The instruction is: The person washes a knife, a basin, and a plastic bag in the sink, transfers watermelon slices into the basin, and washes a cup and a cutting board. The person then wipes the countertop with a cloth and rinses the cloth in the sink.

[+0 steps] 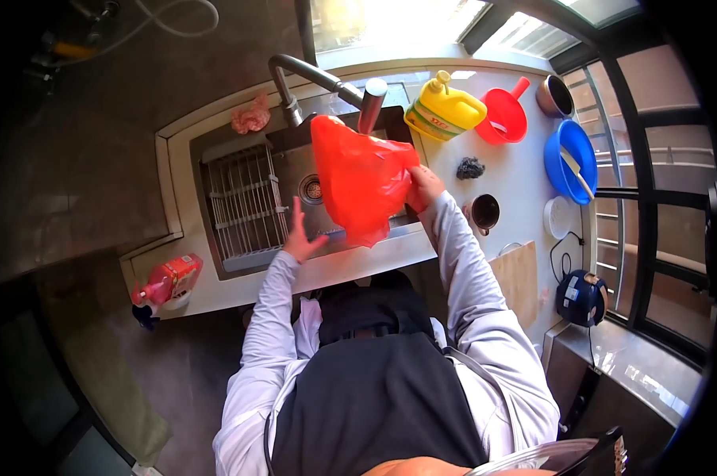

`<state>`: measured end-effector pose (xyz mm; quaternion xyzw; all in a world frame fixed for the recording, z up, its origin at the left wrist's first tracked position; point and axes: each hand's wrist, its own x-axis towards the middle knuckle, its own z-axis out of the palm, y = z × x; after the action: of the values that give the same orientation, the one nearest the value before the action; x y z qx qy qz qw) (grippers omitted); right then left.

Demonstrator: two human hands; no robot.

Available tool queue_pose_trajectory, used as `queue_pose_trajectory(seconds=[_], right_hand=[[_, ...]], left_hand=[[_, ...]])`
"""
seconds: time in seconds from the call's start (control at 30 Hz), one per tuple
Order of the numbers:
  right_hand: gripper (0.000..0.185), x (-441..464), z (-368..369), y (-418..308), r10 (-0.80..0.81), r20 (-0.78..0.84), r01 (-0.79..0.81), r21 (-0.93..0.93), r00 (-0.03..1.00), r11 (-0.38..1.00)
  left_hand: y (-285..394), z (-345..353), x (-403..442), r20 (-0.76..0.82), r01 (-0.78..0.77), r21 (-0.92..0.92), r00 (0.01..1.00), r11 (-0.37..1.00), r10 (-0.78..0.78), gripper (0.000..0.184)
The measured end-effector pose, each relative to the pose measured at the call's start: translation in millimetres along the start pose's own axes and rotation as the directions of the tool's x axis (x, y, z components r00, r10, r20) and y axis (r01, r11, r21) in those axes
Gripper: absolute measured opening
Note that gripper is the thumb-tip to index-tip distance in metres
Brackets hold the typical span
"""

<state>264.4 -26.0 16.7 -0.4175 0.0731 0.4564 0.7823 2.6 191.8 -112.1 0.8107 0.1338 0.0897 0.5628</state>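
A red plastic bag (362, 178) hangs in front of the sink (299, 155), below the grey faucet (319, 77). My right hand (426, 187) grips the bag at its right edge. To the left of the bag, my left hand (301, 238) is raised near the sink's front edge with its fingers spread, holding nothing. Behind it, a metal rack (243, 198) sits in the left part of the sink. The bag hides part of the basin.
Right of the sink are a yellow jug (444, 109), red dipper (503, 117), steel scrubber (470, 167), brown mug (484, 213), blue basin (561, 163) with a knife, cutting board (517, 282) and blue appliance (582, 297). At left: pink cloth (251, 116), red bottle (172, 279).
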Motion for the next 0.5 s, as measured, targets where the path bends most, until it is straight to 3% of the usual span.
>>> queue_pose_trajectory(seconds=[0.07, 0.13, 0.2, 0.3, 0.37, 0.4, 0.43, 0.5], right_hand=[[0.032, 3.6, -15.6, 9.2, 0.164, -0.081, -0.159, 0.068, 0.983, 0.985], [0.033, 6.4, -32.4, 16.7, 0.17, -0.089, -0.143, 0.254, 0.981, 0.957], [0.033, 12.6, -70.1, 29.3, 0.179, -0.059, -0.14, 0.403, 0.982, 0.905], [0.035, -5.9, -77.3, 26.8, 0.158, -0.04, -0.12, 0.477, 0.987, 0.871], [0.037, -29.1, -75.5, 17.3, 0.174, 0.002, -0.151, 0.509, 0.985, 0.847], [0.038, -51.6, -56.1, 3.3, 0.148, -0.01, -0.134, 0.371, 0.989, 0.919], [0.04, -82.8, -21.0, -16.8, 0.123, -0.018, -0.116, 0.225, 0.992, 0.967], [0.048, -115.1, -12.5, -33.5, 0.109, 0.011, -0.107, -0.108, 0.994, 0.988]], left_hand=[[39.6, 26.9, 6.5, 0.083, -0.007, 0.087, 0.997, 0.996, 0.0, 0.138], [71.2, 53.0, 20.4, 0.114, 0.034, 0.192, 0.992, 0.981, -0.057, 0.142], [75.3, 89.9, 36.7, -0.034, 0.119, 0.08, 0.993, 0.99, -0.116, 0.121], [76.6, 117.7, 63.2, -0.186, 0.045, 0.207, 0.982, 0.977, -0.006, 0.075], [109.4, 107.3, 71.2, -0.041, 0.108, 0.098, 0.994, 0.989, -0.105, 0.058], [121.8, 102.8, 75.2, 0.037, 0.144, 0.053, 0.989, 0.988, -0.146, 0.049], [96.6, 118.7, 74.2, 0.139, 0.16, -0.361, 0.983, 0.919, -0.117, 0.044], [153.1, 106.1, 65.1, 0.231, 0.333, -0.776, 0.94, 0.535, -0.25, 0.039]])
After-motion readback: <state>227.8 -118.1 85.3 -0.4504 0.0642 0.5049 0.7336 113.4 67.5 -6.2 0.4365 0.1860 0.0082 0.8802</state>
